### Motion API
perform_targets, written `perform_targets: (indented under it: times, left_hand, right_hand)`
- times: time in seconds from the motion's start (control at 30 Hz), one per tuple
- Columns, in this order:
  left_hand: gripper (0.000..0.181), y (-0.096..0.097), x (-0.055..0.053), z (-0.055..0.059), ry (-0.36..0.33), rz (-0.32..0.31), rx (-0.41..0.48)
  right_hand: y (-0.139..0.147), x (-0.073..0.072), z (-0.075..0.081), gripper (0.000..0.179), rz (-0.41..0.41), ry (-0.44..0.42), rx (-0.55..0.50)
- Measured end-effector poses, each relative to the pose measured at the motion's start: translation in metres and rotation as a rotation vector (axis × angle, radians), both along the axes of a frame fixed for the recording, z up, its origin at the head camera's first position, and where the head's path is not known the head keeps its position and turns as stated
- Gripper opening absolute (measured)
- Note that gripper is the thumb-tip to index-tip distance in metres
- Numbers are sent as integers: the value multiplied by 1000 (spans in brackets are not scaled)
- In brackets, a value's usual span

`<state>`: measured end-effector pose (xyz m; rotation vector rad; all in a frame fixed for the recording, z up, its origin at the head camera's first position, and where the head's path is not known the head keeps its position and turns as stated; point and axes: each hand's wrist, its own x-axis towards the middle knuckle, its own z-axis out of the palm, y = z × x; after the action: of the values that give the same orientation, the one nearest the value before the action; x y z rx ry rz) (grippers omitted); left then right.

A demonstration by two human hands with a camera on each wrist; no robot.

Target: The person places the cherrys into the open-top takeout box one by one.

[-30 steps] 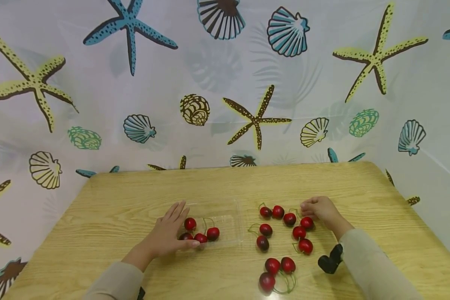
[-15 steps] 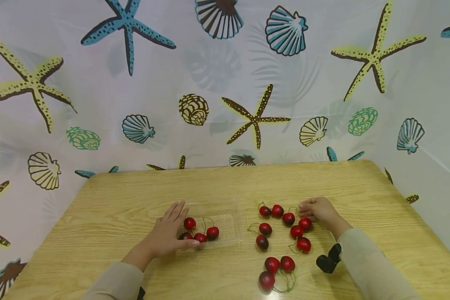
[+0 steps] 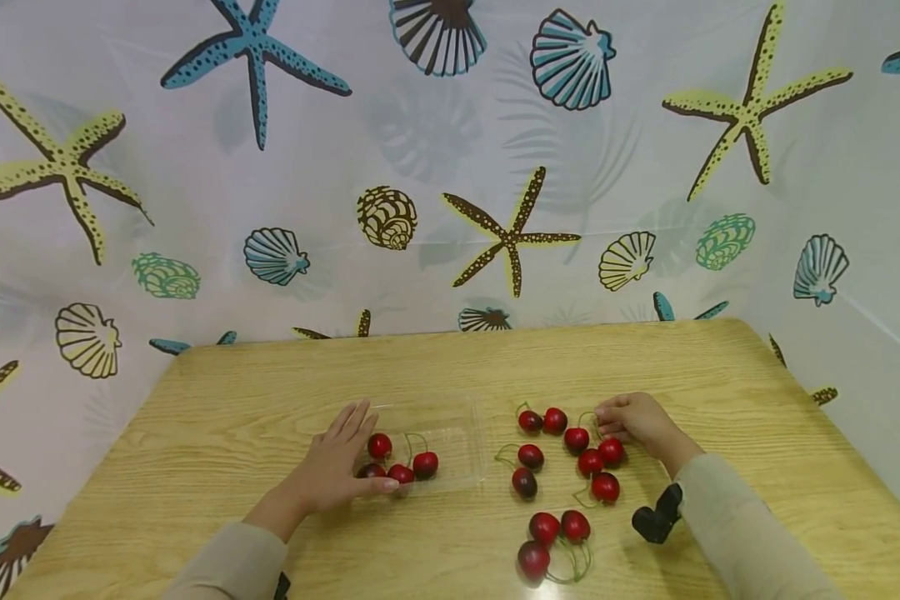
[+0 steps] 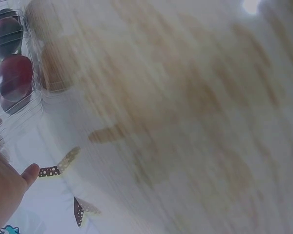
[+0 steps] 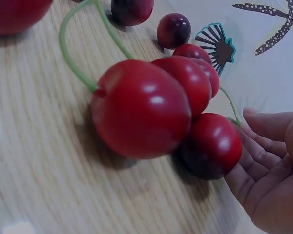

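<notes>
My left hand (image 3: 330, 471) lies with straight, spread fingers over the left end of a clear plastic box (image 3: 482, 442), thumb along its front side. Several red cherries (image 3: 425, 465) sit in the box, some partly hidden by the hand. To the right, my right hand (image 3: 645, 422) pinches the joined green stem (image 5: 238, 122) of a cherry pair between thumb and fingertips. One cherry (image 5: 217, 144) of that pair is on the table right at the fingers. Two more cherries (image 3: 605, 487) on a shared stem sit just in front.
Between box and right hand lie several cherries in pairs, such as a dark one (image 3: 524, 483). A group of three cherries (image 3: 544, 528) with looped stems lies near the front. Behind the wooden table (image 3: 307, 375) hangs a sea-patterned cloth (image 3: 315, 183).
My right hand has shifted slightly left, and the cherries by its fingers have moved a little left too. The left hand and the box stay in place.
</notes>
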<state>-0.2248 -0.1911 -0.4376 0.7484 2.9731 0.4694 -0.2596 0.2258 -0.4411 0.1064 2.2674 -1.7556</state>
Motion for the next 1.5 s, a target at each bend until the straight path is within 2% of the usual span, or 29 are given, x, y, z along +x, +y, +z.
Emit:
perform_targets:
  times: [0.37,0.67,1.5]
  left_hand:
    - [94,1,-1,1,10,-5,4]
    - [95,1,-1,0,5,-1,-3]
    - [95,0,-1,-1,-9,2,15]
  right_hand:
    - [-1,0,2,23,3,-7,-33]
    - [4,1,8,26,-4,35,-9]
    - [-1,0,28,31,-30,118,-78]
